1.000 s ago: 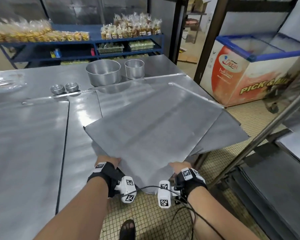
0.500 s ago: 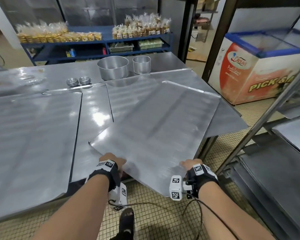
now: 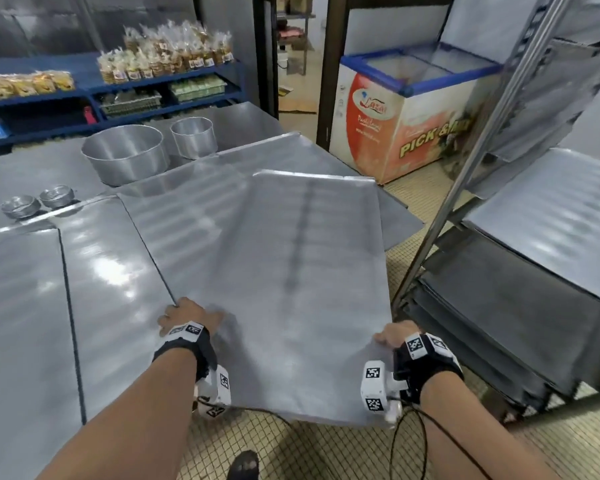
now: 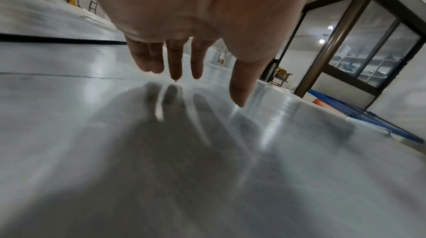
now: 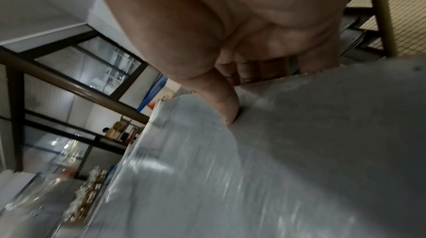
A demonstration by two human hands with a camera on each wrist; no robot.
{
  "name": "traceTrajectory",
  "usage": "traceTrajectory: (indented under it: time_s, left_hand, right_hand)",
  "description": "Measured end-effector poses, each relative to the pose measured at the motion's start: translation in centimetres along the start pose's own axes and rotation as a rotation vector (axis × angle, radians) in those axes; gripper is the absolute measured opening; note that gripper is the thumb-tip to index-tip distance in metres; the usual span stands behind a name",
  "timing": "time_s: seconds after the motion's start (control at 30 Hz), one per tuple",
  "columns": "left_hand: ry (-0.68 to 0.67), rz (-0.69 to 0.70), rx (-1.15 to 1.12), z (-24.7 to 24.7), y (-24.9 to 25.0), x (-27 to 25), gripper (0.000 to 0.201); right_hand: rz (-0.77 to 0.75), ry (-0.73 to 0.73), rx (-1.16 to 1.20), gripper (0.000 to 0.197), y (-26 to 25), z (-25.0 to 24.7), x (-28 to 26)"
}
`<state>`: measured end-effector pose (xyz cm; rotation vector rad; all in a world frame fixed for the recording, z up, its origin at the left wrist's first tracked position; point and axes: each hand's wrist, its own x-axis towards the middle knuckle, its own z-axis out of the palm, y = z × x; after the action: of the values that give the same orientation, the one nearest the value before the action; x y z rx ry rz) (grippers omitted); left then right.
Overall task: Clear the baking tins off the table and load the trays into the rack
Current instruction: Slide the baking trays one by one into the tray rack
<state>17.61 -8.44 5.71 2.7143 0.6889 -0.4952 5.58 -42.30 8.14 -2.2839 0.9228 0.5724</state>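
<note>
I hold a large flat metal tray (image 3: 302,289) by its near end, lifted off the table (image 3: 111,271) and pointing away from me. My left hand (image 3: 187,313) lies on the tray's left edge; in the left wrist view its fingers (image 4: 175,63) are straight, tips on the tray (image 4: 207,169). My right hand (image 3: 394,336) grips the near right corner, thumb (image 5: 221,99) on top of the tray (image 5: 288,169), fingers curled under. The rack (image 3: 465,188) stands just right. A big round tin (image 3: 125,157), a smaller one (image 3: 192,136) and two tiny tins (image 3: 21,206) sit at the table's back.
More flat trays (image 3: 21,323) lie on the table, one (image 3: 187,216) under the lifted tray. The rack holds a bright tray (image 3: 551,216) and dark trays (image 3: 499,306) below. A chest freezer (image 3: 406,109) stands behind, blue shelves (image 3: 118,88) at the back. Tiled floor lies under me.
The tray has swung clockwise, its far end now nearer the rack. My left hand shifted from the near edge to the left side edge. My view turned right.
</note>
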Motion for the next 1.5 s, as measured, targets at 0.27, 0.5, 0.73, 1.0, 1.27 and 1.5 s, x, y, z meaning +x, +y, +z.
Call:
traceTrajectory:
  time_s: [0.27, 0.5, 0.73, 1.0, 1.27, 1.5]
  left_hand:
    - [-0.054, 0.09, 0.052, -0.2, -1.1, 5.6, 0.096]
    - [-0.188, 0.127, -0.198, -1.5, -1.3, 7.5, 0.1]
    - [-0.283, 0.05, -0.431, -3.7, -2.2, 6.9, 0.071]
    - [-0.215, -0.019, -0.544, -5.3, -7.8, 2.6, 0.06]
    - [-0.089, -0.153, -0.635, -5.9, -16.8, -3.3, 0.059]
    - [0.015, -0.27, -0.689, -6.2, -26.2, -6.9, 0.066]
  right_hand:
    - [0.177, 0.134, 0.168, 0.037, -0.9, 2.0, 0.1]
    - [0.388, 0.301, 0.599, 0.033, -2.8, 3.3, -2.0]
    - [0.41, 0.332, 0.636, 0.026, -4.3, 4.1, -6.0]
    - [0.316, 0.304, 0.646, 0.024, -3.5, 5.3, -9.4]
    - [0.214, 0.226, 0.618, 0.022, -3.5, 8.0, -13.1]
    - [0.065, 0.148, 0.541, 0.031, -5.5, 11.9, -15.9]
